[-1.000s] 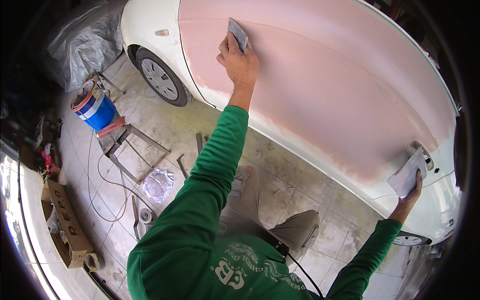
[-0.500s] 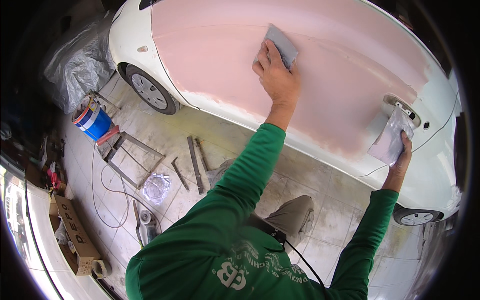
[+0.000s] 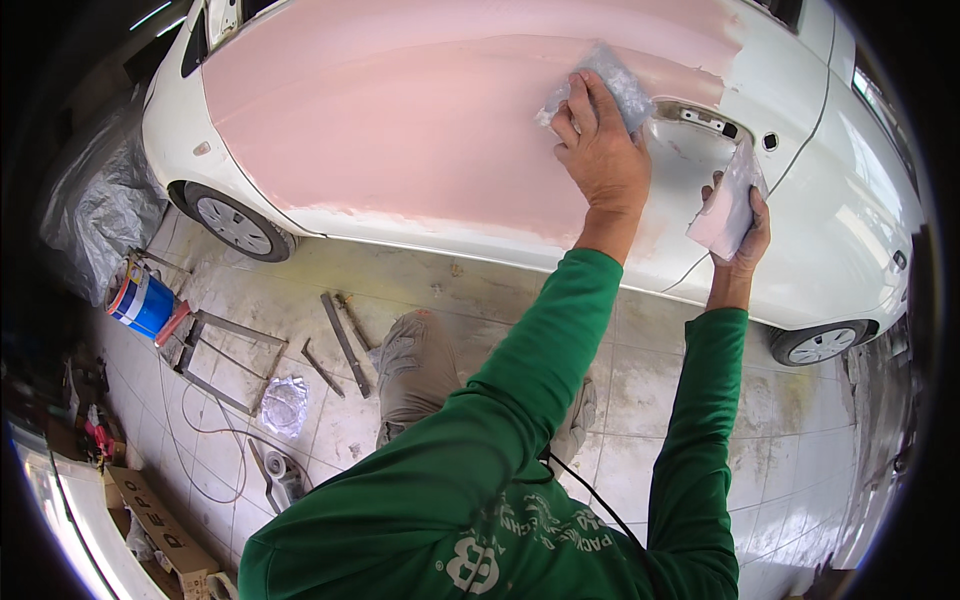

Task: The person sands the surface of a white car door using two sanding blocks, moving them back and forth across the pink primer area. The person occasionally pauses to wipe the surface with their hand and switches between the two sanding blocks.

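My left hand (image 3: pixel 610 160) grips a grey, flat putty spreader (image 3: pixel 618 85), its fingers pressed over the blade against the car door. Pale pink filler (image 3: pixel 400 130) covers most of that door (image 3: pixel 672 190), with white paint showing along the bottom. Whitish putty clings at the spreader's left edge. Lower and to the right, my right hand (image 3: pixel 745 235) holds a thin mixing plate (image 3: pixel 728 205) smeared with pink putty, thumb on its right side and fingertips behind its left. The door handle recess (image 3: pixel 700 120) lies between the two tools, without a handle.
A blue paint can (image 3: pixel 146 305) stands at the left by a metal frame (image 3: pixel 230 350). Metal bars (image 3: pixel 345 345), a crumpled clear sheet (image 3: pixel 285 407) and a hose (image 3: pixel 240 480) lie on the tiles. A cardboard box (image 3: pixel 160 525) sits at lower left, grey plastic sheeting (image 3: pixel 100 200) behind.
My left hand has slid the spreader right across the door, closer to the handle recess. The plate in my right hand has shifted right of the recess. My view has turned rightward.
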Motion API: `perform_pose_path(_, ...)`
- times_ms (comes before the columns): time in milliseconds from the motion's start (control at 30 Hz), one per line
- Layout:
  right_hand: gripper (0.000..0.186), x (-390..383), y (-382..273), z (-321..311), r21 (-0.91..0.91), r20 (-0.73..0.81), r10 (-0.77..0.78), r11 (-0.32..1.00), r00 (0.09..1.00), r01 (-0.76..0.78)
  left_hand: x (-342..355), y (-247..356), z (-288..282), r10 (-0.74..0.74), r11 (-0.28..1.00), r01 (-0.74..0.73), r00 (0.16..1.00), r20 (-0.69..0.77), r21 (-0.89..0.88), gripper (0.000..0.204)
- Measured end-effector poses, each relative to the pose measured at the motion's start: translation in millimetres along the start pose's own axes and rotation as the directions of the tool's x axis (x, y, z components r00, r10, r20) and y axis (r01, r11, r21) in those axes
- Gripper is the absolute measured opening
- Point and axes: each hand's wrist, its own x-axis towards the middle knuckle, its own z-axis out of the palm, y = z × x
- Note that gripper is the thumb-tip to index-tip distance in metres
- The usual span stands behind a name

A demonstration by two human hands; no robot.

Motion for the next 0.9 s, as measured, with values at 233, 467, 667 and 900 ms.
perform_pose_path(233, 0.050, -59, -27, -10, 0.078, -0.044, -0.054, 0.995, 0.998, 0.057, -30, 50, 22, 0.077, 0.995, -0.072, 0.995, 0.060, -0.073, 0.092)
perform_pose_path(467, 0.044, -77, -51, -13, 0.130, -0.054, -0.088, 0.987, 0.995, 0.095, -42, 90, 28, 0.143, 0.986, -0.119, 0.960, 0.241, -0.113, 0.081)
perform_pose_path(667, 0.042, -102, -38, 3, 0.155, -0.174, -0.017, 0.987, 0.985, 0.045, -47, 83, -40, 0.425, 0.783, -0.050, 0.771, 0.474, -0.620, 0.060)
perform_pose_path(900, 0.035, -136, 74, 15, 0.405, -0.118, 0.235, 0.898, 0.965, -0.170, -75, -77, -141, 0.622, 0.669, -0.023, 0.565, 0.542, -0.743, 0.070)
